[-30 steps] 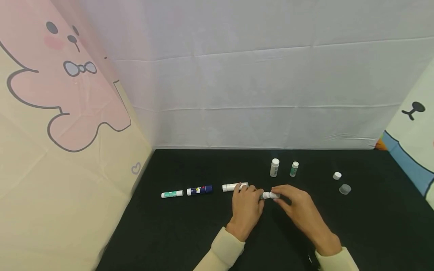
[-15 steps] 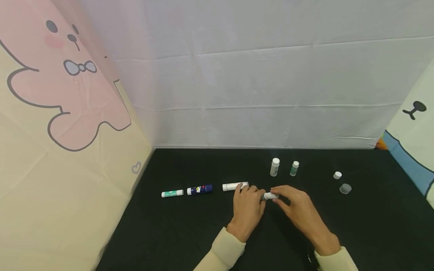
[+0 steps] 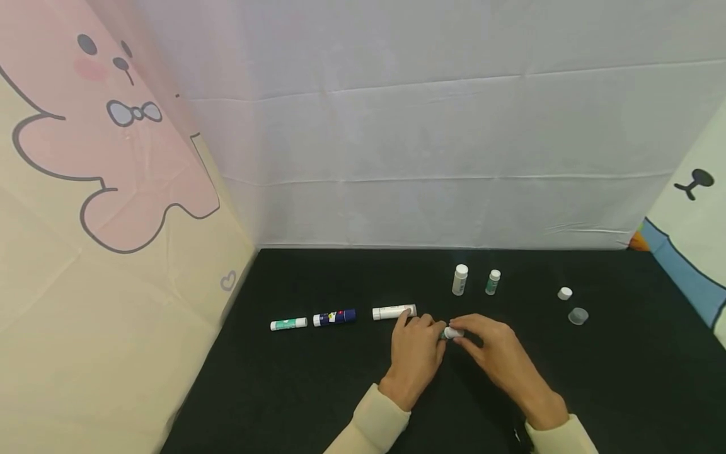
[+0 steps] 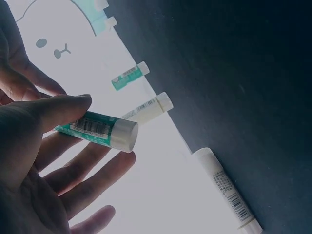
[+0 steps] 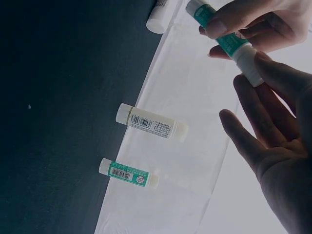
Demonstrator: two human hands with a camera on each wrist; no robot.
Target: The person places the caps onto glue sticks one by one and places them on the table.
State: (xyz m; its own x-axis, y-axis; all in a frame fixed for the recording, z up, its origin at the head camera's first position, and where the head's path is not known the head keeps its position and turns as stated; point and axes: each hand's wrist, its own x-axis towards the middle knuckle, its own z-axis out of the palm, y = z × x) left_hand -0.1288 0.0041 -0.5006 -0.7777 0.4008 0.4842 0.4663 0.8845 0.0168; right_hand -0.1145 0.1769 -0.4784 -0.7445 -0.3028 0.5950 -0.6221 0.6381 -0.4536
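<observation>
My left hand [image 3: 415, 359] holds a green-labelled glue stick [image 4: 92, 127], gripped between thumb and fingers in the left wrist view. At its other end, the right hand [image 3: 499, 353] pinches a white cap [image 5: 249, 68] with thumb and fingertips. The cap sits against the green barrel in line with it; how firmly it is seated cannot be told. A white glue stick [image 3: 391, 313] lies just beyond the left index fingertip.
On the black table [image 3: 317, 391] lie a navy glue stick [image 3: 334, 318] and a green-and-white one [image 3: 288, 324] at left. A white [image 3: 459, 280] and a small green glue stick [image 3: 492, 283] stand behind the hands. Right: a white cap [image 3: 564, 294], a translucent cap [image 3: 578, 316].
One second ago a narrow gap showed between the cap and the glue stick. The right hand has brought the cap leftward against the stick, and its fingertips now sit slightly further left.
</observation>
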